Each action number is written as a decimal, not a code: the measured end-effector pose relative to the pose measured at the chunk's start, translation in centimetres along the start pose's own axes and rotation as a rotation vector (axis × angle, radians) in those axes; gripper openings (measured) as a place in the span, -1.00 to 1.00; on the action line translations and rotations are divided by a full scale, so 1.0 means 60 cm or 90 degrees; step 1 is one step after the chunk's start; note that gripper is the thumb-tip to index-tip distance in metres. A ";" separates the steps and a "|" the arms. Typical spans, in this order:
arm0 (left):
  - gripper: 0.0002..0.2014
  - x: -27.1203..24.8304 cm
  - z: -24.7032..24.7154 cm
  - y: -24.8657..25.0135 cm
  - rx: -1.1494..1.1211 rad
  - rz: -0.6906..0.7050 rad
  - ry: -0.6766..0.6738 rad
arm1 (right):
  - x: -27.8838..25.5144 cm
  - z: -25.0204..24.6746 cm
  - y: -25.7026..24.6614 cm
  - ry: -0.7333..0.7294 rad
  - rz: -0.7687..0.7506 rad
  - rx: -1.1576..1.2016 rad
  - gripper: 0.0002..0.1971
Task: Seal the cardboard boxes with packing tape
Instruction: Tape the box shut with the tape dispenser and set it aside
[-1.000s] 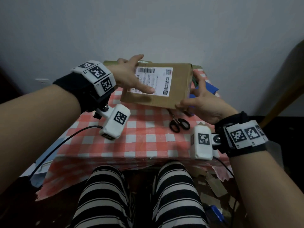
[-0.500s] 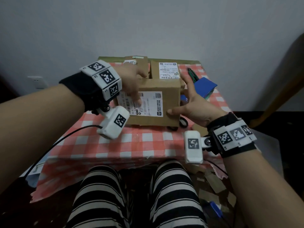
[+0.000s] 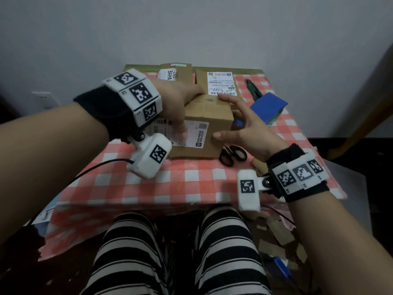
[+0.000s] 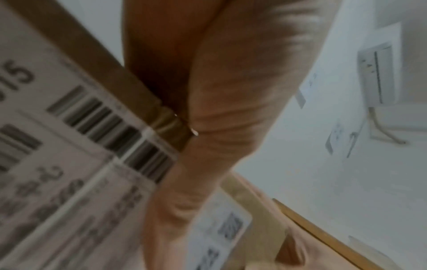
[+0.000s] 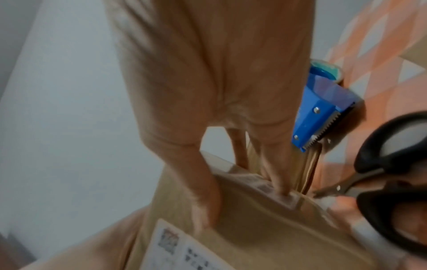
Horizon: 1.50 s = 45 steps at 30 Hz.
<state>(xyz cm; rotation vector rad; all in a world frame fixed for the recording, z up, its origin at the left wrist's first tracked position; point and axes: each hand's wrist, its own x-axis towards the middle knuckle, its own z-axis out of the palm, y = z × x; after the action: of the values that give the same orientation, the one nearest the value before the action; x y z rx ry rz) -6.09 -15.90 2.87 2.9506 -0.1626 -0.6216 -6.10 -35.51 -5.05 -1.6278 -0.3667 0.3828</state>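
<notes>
Scissors (image 3: 232,155) lie right of the front box (image 3: 207,116); two boxes (image 3: 221,84) behind.

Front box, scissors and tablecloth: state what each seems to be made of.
Front box: brown cardboard, matt, with folded edges and a glossy white paper label stuck on the side.
Scissors: black handles that look like plastic; the right wrist view shows grey, probably metal blades.
Tablecloth: thin red-and-white checked sheet, crinkled and torn at the hanging edge, so likely plastic or paper rather than cloth.
</notes>
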 end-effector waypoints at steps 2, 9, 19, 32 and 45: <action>0.19 0.005 0.004 0.001 0.040 -0.016 -0.048 | 0.004 0.004 0.000 -0.022 0.006 -0.055 -0.21; 0.31 0.019 0.017 -0.008 0.092 -0.025 -0.061 | 0.009 0.009 -0.004 -0.018 0.013 -0.107 -0.23; -0.44 0.005 -0.023 -0.038 -0.391 -0.001 -0.049 | -0.008 -0.021 -0.022 -0.057 0.037 0.018 0.05; 0.08 0.005 -0.008 -0.024 -0.384 0.027 0.030 | -0.006 -0.017 -0.029 0.050 0.016 -0.034 -0.43; 0.11 -0.012 -0.011 0.019 -0.203 0.045 0.052 | -0.019 -0.019 -0.038 0.043 0.016 -0.071 -0.42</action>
<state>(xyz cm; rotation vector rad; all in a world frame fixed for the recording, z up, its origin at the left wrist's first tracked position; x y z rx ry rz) -6.56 -16.85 3.89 2.6442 -0.1439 -0.4673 -6.59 -36.84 -2.65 -1.7517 -0.3205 0.3301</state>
